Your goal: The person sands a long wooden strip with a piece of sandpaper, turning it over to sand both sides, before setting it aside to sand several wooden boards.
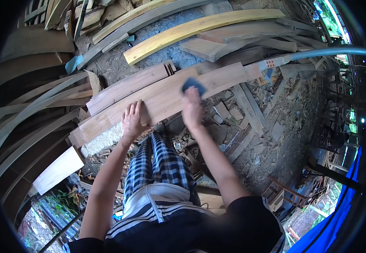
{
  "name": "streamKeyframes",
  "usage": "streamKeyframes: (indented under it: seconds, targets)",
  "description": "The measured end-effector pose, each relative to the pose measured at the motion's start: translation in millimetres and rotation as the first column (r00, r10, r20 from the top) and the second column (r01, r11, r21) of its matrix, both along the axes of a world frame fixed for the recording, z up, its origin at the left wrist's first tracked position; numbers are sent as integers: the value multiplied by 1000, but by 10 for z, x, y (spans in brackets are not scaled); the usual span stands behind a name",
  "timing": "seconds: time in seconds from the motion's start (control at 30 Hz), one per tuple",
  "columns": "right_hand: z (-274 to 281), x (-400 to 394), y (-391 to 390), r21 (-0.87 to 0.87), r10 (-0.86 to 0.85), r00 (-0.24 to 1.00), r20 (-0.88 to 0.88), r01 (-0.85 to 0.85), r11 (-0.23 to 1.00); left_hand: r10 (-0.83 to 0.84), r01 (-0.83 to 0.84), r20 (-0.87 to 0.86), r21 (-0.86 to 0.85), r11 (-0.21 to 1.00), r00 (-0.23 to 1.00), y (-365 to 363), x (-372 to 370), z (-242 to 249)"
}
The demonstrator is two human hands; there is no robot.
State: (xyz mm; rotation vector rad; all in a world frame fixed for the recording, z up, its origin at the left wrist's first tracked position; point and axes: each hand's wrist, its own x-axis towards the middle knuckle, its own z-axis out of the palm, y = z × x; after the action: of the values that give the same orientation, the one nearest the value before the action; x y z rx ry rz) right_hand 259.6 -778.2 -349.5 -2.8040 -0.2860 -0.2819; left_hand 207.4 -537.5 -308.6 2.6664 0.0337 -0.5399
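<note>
A long, smooth wooden board lies across in front of me, tilted up to the right. My left hand rests flat on its near edge, fingers stretched out and thumb pointing right. Farther right, my right hand presses a dark blue-grey square of sandpaper against the board's face. Motion blurs that hand and the sandpaper slightly. Behind the long board, touching it, are shorter stacked planks.
A yellow plank and rough boards lie beyond the work. Curved boards are piled at the left. Wood scraps and shavings cover the ground at the right. A grey pipe runs at upper right.
</note>
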Motion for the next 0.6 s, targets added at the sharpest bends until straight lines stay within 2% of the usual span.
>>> streamKeyframes:
  seconds: [0.03,0.1,0.13,0.17,0.2,0.23,0.27,0.3,0.37,0.43,0.47,0.5,0.57,0.6]
  targets:
    - [53,-118,132,18,171,985,-37,-170,985,19,-19,4,-36,999,1000,-14,1,-7]
    - [103,-230,176,76,311,951,5,-310,948,24,-24,13,-55,998,1000,-36,16,31]
    - [43,-120,83,8,347,935,71,-348,937,20,-20,7,-53,998,1000,-19,16,-6]
    - [30,30,-89,2,333,937,102,-335,942,20,-20,-2,-50,999,1000,-15,22,-28]
    - [56,192,-265,139,246,961,126,-263,955,21,-22,-13,-48,999,1000,-27,30,29]
    - [-10,370,-480,-13,156,981,112,-155,988,19,-20,-19,-43,999,1000,-40,20,27]
    - [-14,484,-616,-1,4,993,122,-3,1000,21,-20,15,-53,998,1000,-47,9,24]
    - [-2,617,-727,30,-109,993,48,108,994,23,-19,52,-63,998,998,-51,10,25]
    - [8,654,-707,-13,-203,979,-5,203,979,20,-18,41,-63,998,999,-48,7,36]
    - [-14,481,-562,-55,-13,1000,19,14,998,26,-23,36,-69,997,999,-77,52,66]
    - [-83,375,-482,-41,113,991,67,-110,993,26,-27,-19,-42,999,999,-83,72,106]
    - [95,300,-467,42,190,981,30,-191,981,28,-30,-77,-14,999,997,-87,87,121]
    - [106,481,-730,-43,243,969,42,-241,970,28,-29,-80,-8,1000,996,-97,110,96]
    - [-85,649,-971,18,169,981,99,-171,985,30,-30,-86,4,1000,996,-103,116,104]
